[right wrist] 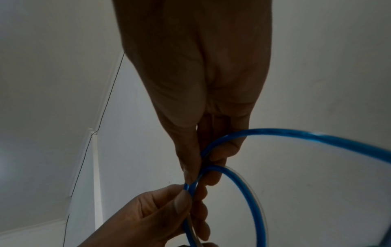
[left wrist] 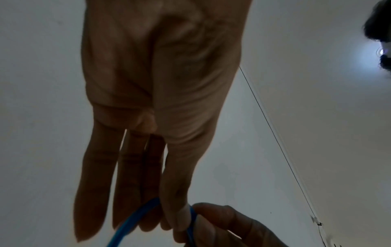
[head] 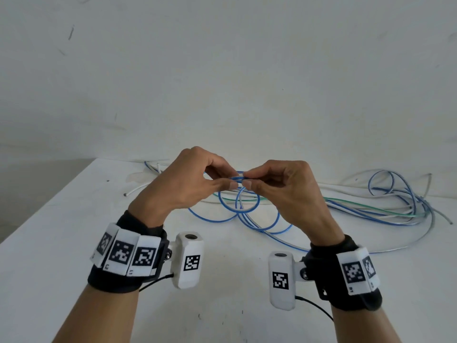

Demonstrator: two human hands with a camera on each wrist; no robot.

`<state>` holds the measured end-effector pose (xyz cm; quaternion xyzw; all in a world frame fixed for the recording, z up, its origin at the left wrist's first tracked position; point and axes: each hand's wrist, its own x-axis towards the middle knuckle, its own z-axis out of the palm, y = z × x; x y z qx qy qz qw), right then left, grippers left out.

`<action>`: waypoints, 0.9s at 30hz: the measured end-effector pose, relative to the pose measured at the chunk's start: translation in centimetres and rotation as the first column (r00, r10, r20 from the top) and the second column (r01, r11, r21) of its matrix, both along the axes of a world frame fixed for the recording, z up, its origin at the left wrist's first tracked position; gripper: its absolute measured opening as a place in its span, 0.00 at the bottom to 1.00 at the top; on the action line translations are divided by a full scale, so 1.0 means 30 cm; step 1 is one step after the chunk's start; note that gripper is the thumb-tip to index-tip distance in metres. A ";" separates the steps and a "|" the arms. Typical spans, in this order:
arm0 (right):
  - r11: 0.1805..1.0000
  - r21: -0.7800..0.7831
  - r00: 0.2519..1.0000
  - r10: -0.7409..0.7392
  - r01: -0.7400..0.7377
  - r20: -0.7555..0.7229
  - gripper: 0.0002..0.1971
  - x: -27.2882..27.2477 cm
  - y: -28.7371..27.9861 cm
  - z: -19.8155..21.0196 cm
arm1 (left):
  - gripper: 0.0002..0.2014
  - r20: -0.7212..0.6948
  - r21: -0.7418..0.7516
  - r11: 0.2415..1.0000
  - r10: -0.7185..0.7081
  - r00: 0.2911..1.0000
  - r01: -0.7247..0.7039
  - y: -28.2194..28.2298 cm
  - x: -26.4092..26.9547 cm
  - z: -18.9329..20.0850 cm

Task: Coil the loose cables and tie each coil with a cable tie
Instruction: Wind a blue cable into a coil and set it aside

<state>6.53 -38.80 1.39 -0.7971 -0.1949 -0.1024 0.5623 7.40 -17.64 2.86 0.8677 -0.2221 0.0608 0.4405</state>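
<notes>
A blue cable (head: 247, 201) hangs in small loops above the white table (head: 61, 231), held up between both hands. My left hand (head: 197, 177) pinches the top of the loops between thumb and fingers. My right hand (head: 277, 181) pinches the same spot from the right, fingertips meeting the left ones. In the right wrist view the blue cable (right wrist: 243, 183) curves in two loops past my right hand (right wrist: 194, 167), and the left hand's thumb presses on it. In the left wrist view a short piece of blue cable (left wrist: 131, 224) runs under my left hand (left wrist: 148, 183). No cable tie shows.
A tangle of loose blue, green and white cables (head: 385, 204) lies at the table's back right and trails toward the middle. A few white cable ends (head: 153, 167) lie at the back left. The wall stands close behind. The table's left edge (head: 42, 206) runs diagonally.
</notes>
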 end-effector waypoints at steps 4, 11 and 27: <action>0.999 -0.032 1.000 -0.009 0.010 0.027 0.06 0.004 -0.006 0.006 | 0.04 0.016 -0.041 0.998 0.042 0.999 -0.041 0.007 0.012 -0.006; 0.974 0.214 0.996 -0.087 0.078 0.033 0.06 0.002 0.020 0.008 | 0.04 -0.129 -0.427 0.896 0.074 0.989 -0.122 0.014 0.015 0.004; 0.997 0.027 0.993 -0.068 0.066 0.091 0.05 0.009 0.000 0.005 | 0.10 -0.133 -0.221 0.975 -0.021 0.991 -0.009 -0.007 -0.006 0.009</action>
